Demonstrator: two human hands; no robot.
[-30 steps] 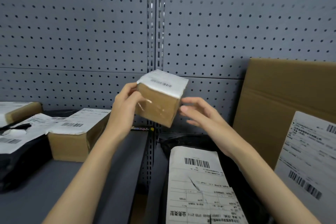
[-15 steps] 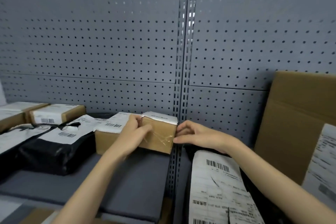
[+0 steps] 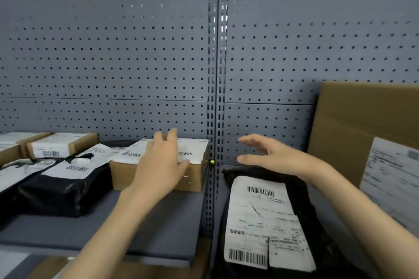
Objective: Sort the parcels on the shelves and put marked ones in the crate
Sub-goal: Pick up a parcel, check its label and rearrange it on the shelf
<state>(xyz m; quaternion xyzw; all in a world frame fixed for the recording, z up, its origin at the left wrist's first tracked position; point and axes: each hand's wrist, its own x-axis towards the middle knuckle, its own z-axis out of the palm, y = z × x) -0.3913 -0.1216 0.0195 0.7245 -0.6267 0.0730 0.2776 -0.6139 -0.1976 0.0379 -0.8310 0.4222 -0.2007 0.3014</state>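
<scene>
Resting at centre frame on the grey shelf [image 3: 158,222], the small taped box [image 3: 195,172] looks stiff, light and slick-taped, best gripped across its cardboard sides, while the left hand [image 3: 162,165] lies flat-fingered over it and the right hand [image 3: 269,154] hovers spread, holding nothing.

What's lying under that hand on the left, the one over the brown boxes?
Under the left hand sit two brown cardboard boxes side by side, each topped with a white barcode label. The hand covers where they meet, so parts of both labels are hidden.
</scene>
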